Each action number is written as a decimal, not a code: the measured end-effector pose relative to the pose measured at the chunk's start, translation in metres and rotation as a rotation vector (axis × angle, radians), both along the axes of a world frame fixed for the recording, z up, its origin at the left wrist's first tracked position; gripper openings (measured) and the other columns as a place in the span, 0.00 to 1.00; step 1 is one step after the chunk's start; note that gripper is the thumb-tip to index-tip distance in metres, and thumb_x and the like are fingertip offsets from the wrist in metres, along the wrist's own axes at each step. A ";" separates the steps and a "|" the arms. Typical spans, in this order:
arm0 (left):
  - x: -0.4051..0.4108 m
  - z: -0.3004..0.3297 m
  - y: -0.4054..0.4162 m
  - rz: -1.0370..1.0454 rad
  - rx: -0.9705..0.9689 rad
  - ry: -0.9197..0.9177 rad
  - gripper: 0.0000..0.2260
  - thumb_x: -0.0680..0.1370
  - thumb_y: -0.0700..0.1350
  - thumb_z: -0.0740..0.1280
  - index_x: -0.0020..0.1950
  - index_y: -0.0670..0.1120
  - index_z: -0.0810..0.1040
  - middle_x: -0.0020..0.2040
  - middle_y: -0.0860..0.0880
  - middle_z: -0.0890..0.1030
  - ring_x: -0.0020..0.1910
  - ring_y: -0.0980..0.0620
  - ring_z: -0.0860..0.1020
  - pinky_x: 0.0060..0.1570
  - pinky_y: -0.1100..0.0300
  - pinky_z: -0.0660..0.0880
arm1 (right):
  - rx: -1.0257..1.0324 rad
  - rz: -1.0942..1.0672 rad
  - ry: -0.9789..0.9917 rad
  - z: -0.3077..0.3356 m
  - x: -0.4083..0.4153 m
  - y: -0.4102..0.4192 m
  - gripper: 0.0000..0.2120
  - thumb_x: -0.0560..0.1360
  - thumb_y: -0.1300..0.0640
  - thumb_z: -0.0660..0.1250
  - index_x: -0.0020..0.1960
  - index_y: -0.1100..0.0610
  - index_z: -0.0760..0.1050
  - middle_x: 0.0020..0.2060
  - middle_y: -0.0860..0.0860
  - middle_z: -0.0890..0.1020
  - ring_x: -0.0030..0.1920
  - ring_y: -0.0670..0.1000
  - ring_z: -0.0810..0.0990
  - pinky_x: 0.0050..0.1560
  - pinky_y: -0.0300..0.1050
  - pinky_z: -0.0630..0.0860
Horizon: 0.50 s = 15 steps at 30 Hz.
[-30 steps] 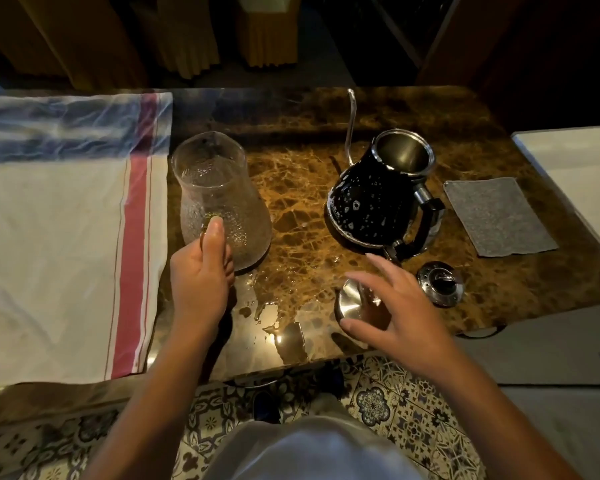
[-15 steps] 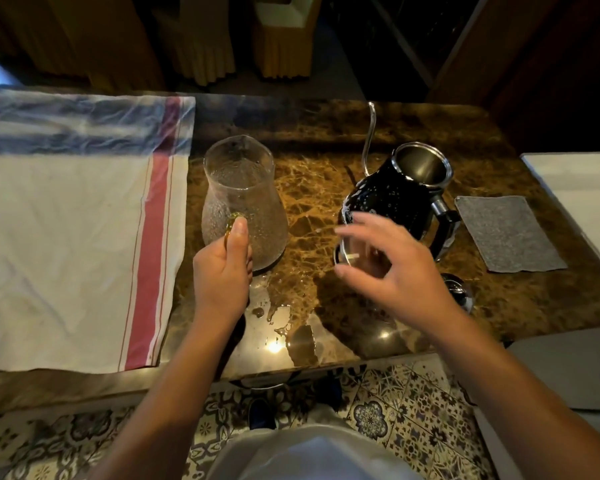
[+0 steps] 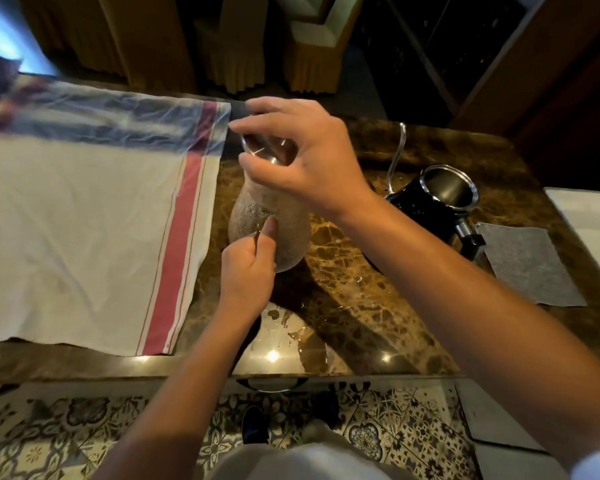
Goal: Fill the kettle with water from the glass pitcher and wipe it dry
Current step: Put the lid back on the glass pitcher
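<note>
A textured glass pitcher (image 3: 291, 233) stands upright on the brown marble counter (image 3: 354, 306). My left hand (image 3: 248, 268) grips its lower near side, thumb pressed on the glass. Over the pitcher's mouth my right hand (image 3: 312, 161) holds a shiny round metal lid (image 3: 267, 150) with its fingertips. To the right stands the black kettle (image 3: 420, 209), its steel mouth (image 3: 447, 185) open and its thin gooseneck spout (image 3: 397, 150) pointing away. My right forearm crosses in front of the kettle's base and hides the kettle's own lid.
A white towel with a red stripe (image 3: 84, 237) covers the counter's left part. A grey cloth (image 3: 527, 265) lies flat right of the kettle. Spilled water (image 3: 284, 320) glistens near the front edge. A white surface (image 3: 589, 216) adjoins on the right.
My right hand picked up the shiny lid from the counter's front and carried it up and left over the pitcher's mouth. My left hand stayed on the pitcher.
</note>
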<state>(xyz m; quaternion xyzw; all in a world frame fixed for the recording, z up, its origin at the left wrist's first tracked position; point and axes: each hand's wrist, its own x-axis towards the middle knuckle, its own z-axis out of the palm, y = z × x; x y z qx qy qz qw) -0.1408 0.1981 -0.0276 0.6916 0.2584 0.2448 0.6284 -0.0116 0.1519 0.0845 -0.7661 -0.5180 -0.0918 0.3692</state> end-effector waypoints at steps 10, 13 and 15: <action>0.003 -0.007 0.002 0.003 0.027 -0.056 0.23 0.81 0.63 0.58 0.28 0.56 0.69 0.26 0.53 0.67 0.26 0.51 0.66 0.29 0.49 0.62 | -0.045 -0.026 -0.395 -0.023 0.009 0.010 0.16 0.77 0.43 0.68 0.61 0.45 0.84 0.66 0.50 0.81 0.65 0.59 0.76 0.56 0.55 0.72; 0.004 -0.007 0.001 0.005 0.013 -0.058 0.23 0.80 0.64 0.58 0.29 0.55 0.69 0.27 0.51 0.67 0.27 0.49 0.65 0.29 0.46 0.63 | -0.058 -0.026 -0.498 -0.027 0.009 0.009 0.16 0.77 0.44 0.68 0.61 0.47 0.84 0.66 0.53 0.82 0.66 0.63 0.77 0.56 0.55 0.70; 0.005 -0.006 0.000 0.014 0.021 -0.055 0.23 0.80 0.64 0.58 0.30 0.53 0.69 0.27 0.51 0.67 0.27 0.48 0.66 0.27 0.44 0.64 | -0.061 -0.038 -0.525 -0.030 0.009 0.010 0.15 0.77 0.44 0.69 0.61 0.47 0.84 0.65 0.53 0.82 0.66 0.64 0.77 0.57 0.56 0.69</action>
